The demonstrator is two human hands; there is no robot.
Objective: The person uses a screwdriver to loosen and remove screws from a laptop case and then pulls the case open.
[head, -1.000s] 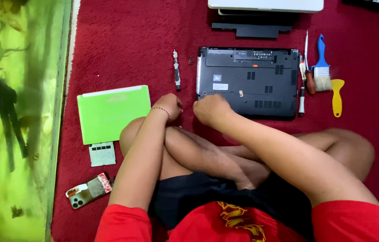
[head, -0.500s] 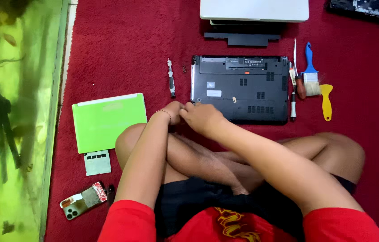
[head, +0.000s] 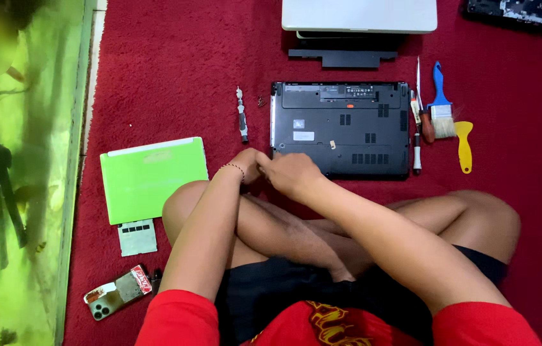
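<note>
Both grips meet closed at the laptop's [head: 340, 128] near corner, what they pinch I can't tell; its base looks unopened, screwdriver [head: 241, 115] idle.

Red carpet [head: 175, 77] spread as the work surface

Laid on it: upturned black laptop [head: 340, 128], green case [head: 153, 179], screwdriver [head: 242, 115], blue brush [head: 441, 102], phone [head: 119, 292].

Open red carpet [head: 175, 77] fills the upper left of the frame, free up to the screwdriver [head: 242, 115] left of the upturned black laptop [head: 340, 128]. To the laptop's right, more screwdrivers [head: 417, 138], a blue-handled brush [head: 441, 106] and a yellow scraper [head: 464, 146] crowd the strip. A green case [head: 153, 179] blocks the lower left, a white device [head: 359, 14] the top centre
</note>
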